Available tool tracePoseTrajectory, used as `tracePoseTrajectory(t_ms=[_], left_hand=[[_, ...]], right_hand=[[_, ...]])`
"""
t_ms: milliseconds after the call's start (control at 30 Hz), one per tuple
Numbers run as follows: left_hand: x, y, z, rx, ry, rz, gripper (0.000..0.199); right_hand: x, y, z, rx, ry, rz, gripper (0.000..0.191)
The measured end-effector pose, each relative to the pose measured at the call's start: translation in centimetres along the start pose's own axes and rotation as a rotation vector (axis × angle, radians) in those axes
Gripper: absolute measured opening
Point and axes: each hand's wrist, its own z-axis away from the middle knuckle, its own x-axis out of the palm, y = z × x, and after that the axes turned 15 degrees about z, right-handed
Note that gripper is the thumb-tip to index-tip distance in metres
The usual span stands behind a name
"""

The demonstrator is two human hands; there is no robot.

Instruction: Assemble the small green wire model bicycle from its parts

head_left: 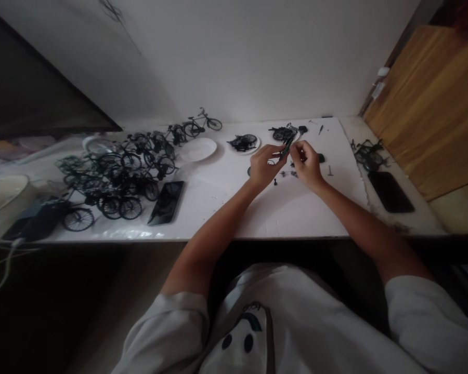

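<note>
Over the white board my left hand pinches a thin dark green model bicycle part, held at a slant. My right hand is close against its right side, thumb and fingertips pressed together; anything between them is too small to make out. Beneath and around the hands lie small dark parts and a small T-shaped metal piece. Just beyond them is a heap of black bicycle parts, with another dark heap on a small white plate to the left.
Many assembled model bicycles crowd the left side. A white plate and a smartphone lie beside them. At the right are a black flat device, more dark bicycle parts and a wooden panel. A wall stands behind.
</note>
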Motion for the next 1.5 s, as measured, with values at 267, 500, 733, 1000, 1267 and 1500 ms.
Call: tracePoseTrajectory(t_ms=[267,500,733,1000,1267,1500], left_hand=[[0.08,0.28,0.05,-0.061,0.002,0.020,0.019],[0.07,0.06,0.20,-0.053,-0.003,0.012,0.018],[0.02,0.04,0.24,-0.088,-0.034,-0.016,0.023],[0.02,0.13,0.17,-0.073,-0.022,0.012,0.019],[0.05,0.20,0.19,-0.060,-0.022,0.017,0.015],[0.14,0.28,0.14,-0.032,-0.012,0.062,0.016]], right_hand=[[-0.42,-0.43,0.01,0.001,-0.036,-0.013,0.061],[-0.33,-0.12,-0.08,0.019,-0.036,0.001,0.062],[-0.60,-0.05,-0.01,0.005,-0.072,-0.015,0.061],[-0.37,0.27,0.00,-0.005,-0.047,-0.008,0.061],[-0.45,0.21,-0.03,0.011,-0.066,-0.037,0.062],[-0.48,0.24,-0.11,0.014,-0.053,-0.033,0.064]])
